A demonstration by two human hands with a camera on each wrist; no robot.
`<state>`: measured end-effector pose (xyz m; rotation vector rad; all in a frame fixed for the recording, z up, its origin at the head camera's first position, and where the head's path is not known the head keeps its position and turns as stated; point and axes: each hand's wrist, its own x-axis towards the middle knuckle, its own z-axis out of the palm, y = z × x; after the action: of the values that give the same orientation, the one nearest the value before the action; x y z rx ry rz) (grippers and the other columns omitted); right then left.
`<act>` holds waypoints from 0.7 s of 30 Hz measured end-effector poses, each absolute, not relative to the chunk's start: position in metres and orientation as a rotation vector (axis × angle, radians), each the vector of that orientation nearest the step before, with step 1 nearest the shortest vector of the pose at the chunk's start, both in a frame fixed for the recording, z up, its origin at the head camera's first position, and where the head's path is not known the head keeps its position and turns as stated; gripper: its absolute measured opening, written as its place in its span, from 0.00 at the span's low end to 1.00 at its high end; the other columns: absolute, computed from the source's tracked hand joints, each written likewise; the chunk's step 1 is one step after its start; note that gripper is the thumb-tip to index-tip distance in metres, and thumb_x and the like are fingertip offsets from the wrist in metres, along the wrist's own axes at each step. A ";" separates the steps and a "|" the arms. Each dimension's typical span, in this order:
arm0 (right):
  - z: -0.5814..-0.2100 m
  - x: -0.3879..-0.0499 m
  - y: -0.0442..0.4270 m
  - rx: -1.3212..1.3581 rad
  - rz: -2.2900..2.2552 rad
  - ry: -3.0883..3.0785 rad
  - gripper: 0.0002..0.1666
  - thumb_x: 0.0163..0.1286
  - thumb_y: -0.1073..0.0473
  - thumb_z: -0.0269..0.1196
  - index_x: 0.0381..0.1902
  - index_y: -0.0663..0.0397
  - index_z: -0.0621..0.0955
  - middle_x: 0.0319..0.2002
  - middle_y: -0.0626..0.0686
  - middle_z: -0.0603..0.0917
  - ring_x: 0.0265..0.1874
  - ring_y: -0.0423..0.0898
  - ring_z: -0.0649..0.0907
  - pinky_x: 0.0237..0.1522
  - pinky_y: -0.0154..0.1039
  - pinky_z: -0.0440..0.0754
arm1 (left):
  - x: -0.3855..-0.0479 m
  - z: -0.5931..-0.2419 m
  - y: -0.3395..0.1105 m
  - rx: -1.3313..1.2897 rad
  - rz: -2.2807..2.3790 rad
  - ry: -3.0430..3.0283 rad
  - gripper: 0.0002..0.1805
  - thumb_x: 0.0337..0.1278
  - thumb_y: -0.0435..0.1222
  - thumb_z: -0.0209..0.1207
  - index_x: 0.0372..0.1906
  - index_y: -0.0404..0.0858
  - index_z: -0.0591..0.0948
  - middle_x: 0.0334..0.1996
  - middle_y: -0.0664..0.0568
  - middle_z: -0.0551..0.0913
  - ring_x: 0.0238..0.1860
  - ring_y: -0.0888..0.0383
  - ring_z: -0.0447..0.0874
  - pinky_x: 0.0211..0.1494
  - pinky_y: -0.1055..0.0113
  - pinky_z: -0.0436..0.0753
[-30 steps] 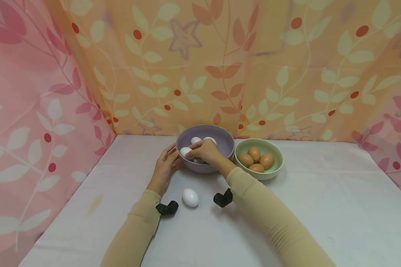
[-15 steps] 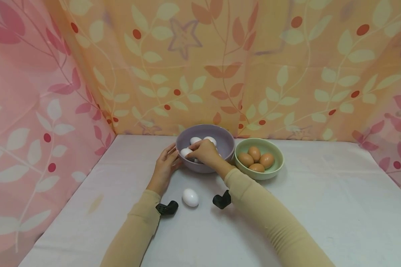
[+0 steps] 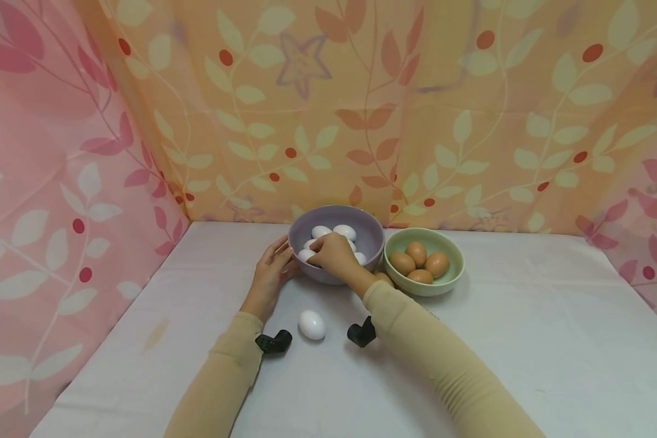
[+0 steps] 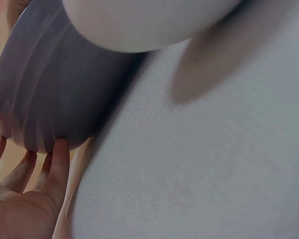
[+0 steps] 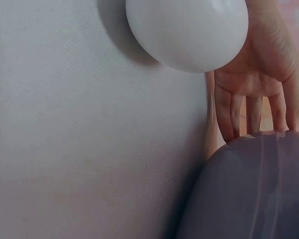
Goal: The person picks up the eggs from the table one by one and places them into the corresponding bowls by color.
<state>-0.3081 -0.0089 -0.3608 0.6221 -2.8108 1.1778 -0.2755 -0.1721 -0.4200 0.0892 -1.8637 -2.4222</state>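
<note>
A purple bowl (image 3: 369,234) holds several white eggs (image 3: 344,232). My right hand (image 3: 336,254) reaches into it from above, fingers curled down at a white egg (image 3: 307,255) near the left wall; the fingertips are partly hidden. My left hand (image 3: 268,274) rests fairly straight fingertips against the bowl's left side, as the left wrist view shows on the bowl wall (image 4: 55,84). One loose white egg (image 3: 312,325) lies on the table between my forearms. It looms large in both the left wrist view and the right wrist view.
Right of the purple bowl and close against it stands a green bowl (image 3: 453,280) with several brown eggs (image 3: 437,264). Another brown egg (image 3: 384,278) peeks out between the bowls beside my right wrist. Patterned cloth (image 3: 361,109) hangs behind the white-covered table (image 3: 536,340).
My right hand has sunk lower into the purple bowl, with the egg at its fingers, uncovering more white eggs. The brown egg beside my right wrist has come into view. My left hand stays put.
</note>
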 end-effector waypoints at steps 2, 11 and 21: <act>-0.361 -0.308 -0.009 0.635 1.152 -2.807 0.17 0.53 0.62 0.72 0.42 0.61 0.89 0.39 0.54 0.91 0.44 0.48 0.88 0.47 0.36 0.85 | -0.275 -0.420 -0.172 0.089 -2.421 -1.866 0.26 0.73 0.39 0.54 0.72 0.47 0.68 0.71 0.50 0.69 0.60 0.55 0.77 0.66 0.56 0.78; -0.362 -0.309 -0.009 0.645 1.137 -2.816 0.16 0.53 0.64 0.71 0.42 0.63 0.88 0.40 0.56 0.91 0.43 0.48 0.87 0.48 0.38 0.85 | -0.275 -0.421 -0.173 0.070 -2.423 -1.881 0.27 0.72 0.41 0.55 0.73 0.47 0.67 0.72 0.50 0.68 0.66 0.49 0.74 0.70 0.52 0.74; -0.355 -0.291 0.002 0.546 1.696 -2.592 0.23 0.57 0.61 0.74 0.51 0.61 0.86 0.51 0.58 0.87 0.54 0.52 0.86 0.43 0.37 0.88 | -0.275 -0.420 -0.173 0.076 -2.419 -1.876 0.26 0.73 0.40 0.55 0.72 0.47 0.68 0.71 0.51 0.69 0.65 0.49 0.74 0.70 0.51 0.74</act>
<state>-0.2909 0.0023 -0.3547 0.5458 -2.5918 1.6956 -0.2748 -0.1725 -0.4201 0.0762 -1.8761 -2.4192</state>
